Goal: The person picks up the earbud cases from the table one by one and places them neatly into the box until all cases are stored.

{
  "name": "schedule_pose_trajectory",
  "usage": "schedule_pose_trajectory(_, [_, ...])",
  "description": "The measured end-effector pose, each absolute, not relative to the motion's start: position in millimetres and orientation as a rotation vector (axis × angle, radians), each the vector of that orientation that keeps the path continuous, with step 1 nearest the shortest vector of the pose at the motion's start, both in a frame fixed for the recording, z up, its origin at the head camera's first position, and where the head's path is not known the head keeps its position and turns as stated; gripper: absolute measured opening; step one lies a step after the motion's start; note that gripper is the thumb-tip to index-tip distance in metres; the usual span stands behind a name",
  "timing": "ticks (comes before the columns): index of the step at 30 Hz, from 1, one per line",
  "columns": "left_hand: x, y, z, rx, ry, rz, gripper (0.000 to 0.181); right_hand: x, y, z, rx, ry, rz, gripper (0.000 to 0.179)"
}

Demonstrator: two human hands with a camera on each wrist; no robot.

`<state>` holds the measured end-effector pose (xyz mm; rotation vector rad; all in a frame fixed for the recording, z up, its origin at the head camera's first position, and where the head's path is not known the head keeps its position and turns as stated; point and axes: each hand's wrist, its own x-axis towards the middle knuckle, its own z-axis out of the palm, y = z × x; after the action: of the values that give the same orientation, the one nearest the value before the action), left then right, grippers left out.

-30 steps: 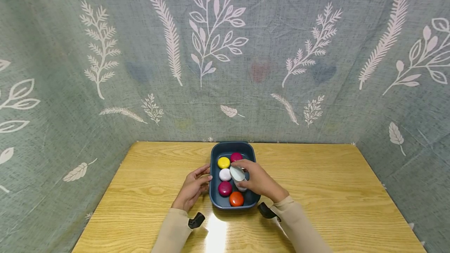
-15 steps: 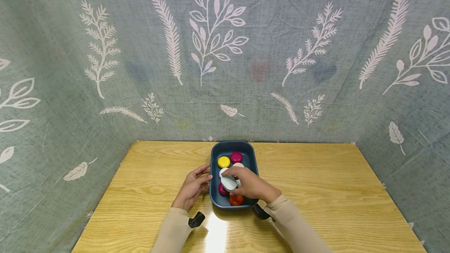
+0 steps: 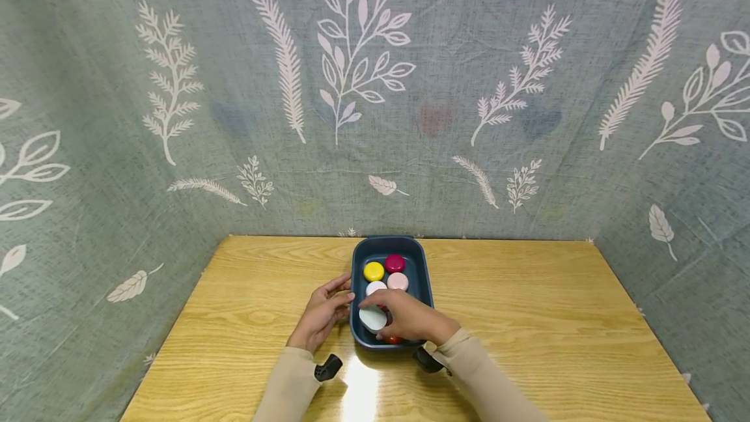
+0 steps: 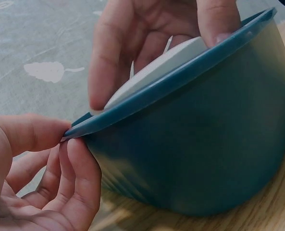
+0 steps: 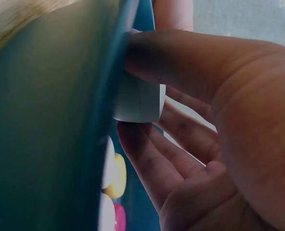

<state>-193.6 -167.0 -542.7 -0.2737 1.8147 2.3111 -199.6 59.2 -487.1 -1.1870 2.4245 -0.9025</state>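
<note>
My right hand (image 3: 407, 314) grips a white container with a smooth, pale rounded top (image 3: 372, 320), thumb on one side and fingers on the other. It is tilted low inside the near left part of a dark blue oblong bin (image 3: 430, 292). In the right wrist view, the bin wall hides part of the white container (image 5: 140, 101). My left hand (image 3: 319, 314) pinches the bin's left rim between thumb and fingers, as the left wrist view shows. Glossy round pieces lie in the bin: yellow (image 3: 373, 271), magenta (image 3: 394, 264), pale pink (image 3: 398, 282), white (image 3: 376, 288) and partly covered orange-red (image 3: 392, 339).
The bin stands at the back of a wooden table (image 3: 515, 305), close to a grey-green leaf-patterned cloth (image 3: 381, 116) that hangs behind and at both sides. A black wrist device (image 3: 328, 367) sits at my left sleeve, and another (image 3: 428, 359) at the right.
My right hand has moved the white container left and nearer to me inside the bin, uncovering the pale pink piece and covering the near ones. The left hand stays in place.
</note>
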Motion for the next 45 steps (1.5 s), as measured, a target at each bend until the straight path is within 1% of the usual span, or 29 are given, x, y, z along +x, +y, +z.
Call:
schedule_pose_trajectory(9, [-193,-165,-542,-0.254,1.799,2.325,0.055,-200,58,-490,-1.177,2.388,-0.87,0.053])
schedule_pose_trajectory(16, [-193,-165,-542,-0.244,1.815,2.317,0.055,-201,66,-485,-1.13,2.416,-0.927,0.049])
schedule_pose_trajectory(25, [-194,-165,-544,-0.264,1.801,2.326,0.056,-210,94,-481,-1.066,2.47,-1.14,0.043])
schedule_pose_trajectory(32, [-193,-166,-544,-0.257,1.809,2.329,0.056,-214,118,-477,-1.005,2.499,-1.297,0.043])
schedule_pose_trajectory(45, [-192,-167,-543,-0.214,1.817,2.333,0.056,-217,164,-482,-0.795,2.633,-1.42,0.042])
